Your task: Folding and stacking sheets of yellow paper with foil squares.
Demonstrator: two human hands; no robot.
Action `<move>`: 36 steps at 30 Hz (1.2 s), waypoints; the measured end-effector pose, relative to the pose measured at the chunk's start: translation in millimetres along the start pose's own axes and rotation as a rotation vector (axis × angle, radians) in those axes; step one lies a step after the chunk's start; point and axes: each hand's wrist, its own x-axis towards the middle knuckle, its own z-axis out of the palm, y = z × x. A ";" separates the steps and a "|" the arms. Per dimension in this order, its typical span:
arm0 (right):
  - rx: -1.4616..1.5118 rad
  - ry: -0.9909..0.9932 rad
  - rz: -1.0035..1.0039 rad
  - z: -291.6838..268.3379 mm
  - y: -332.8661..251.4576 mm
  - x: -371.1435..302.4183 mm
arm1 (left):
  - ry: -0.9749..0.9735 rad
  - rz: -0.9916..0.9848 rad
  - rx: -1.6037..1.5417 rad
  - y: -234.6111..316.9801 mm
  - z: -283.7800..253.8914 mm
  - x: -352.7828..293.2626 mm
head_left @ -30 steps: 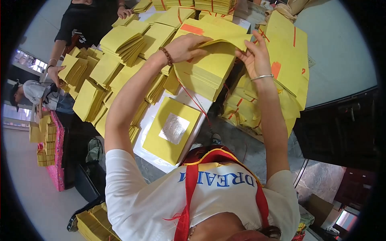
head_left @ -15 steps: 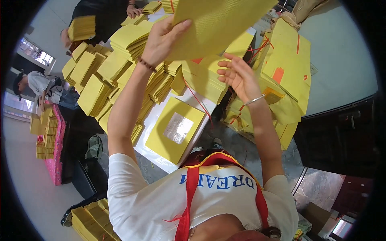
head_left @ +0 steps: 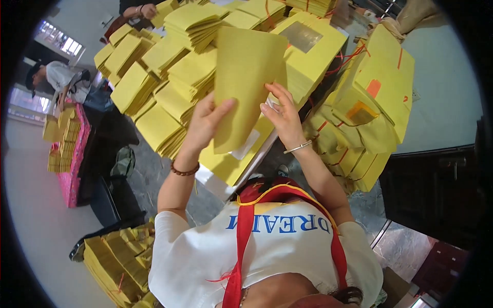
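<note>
Worktop (head_left: 214, 184): yellow paper stacks (head_left: 192, 72)
Yellow sheet (head_left: 245, 84): lowered from above the big stack (head_left: 310, 62) to the near end; lifting looks done
Left hand (head_left: 206, 122): fingers gripping its left edge
Right hand (head_left: 286, 120): fingers parted beside its right edge, contact unclear

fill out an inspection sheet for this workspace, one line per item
surface: white table, largely covered by yellow paper goods
things in hand: yellow sheet, upright above a yellow piece with a silvery patch, partly hidden
clutter: folded yellow bundles crowd the left side; tied yellow pile on the right; red strings between that pile and the table
left hand: left hand grips the sheet's left edge
right hand: right hand at its right edge; firmness of hold unclear
cables: nothing seen
surroundings: co-worker's hand beyond the bundles; another person by a pink-covered table; dark door at right
</note>
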 end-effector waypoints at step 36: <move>1.096 0.137 0.571 -0.8 51.2 -80.2 | 0.182 0.190 0.359 -104.8 -18.6 -16.8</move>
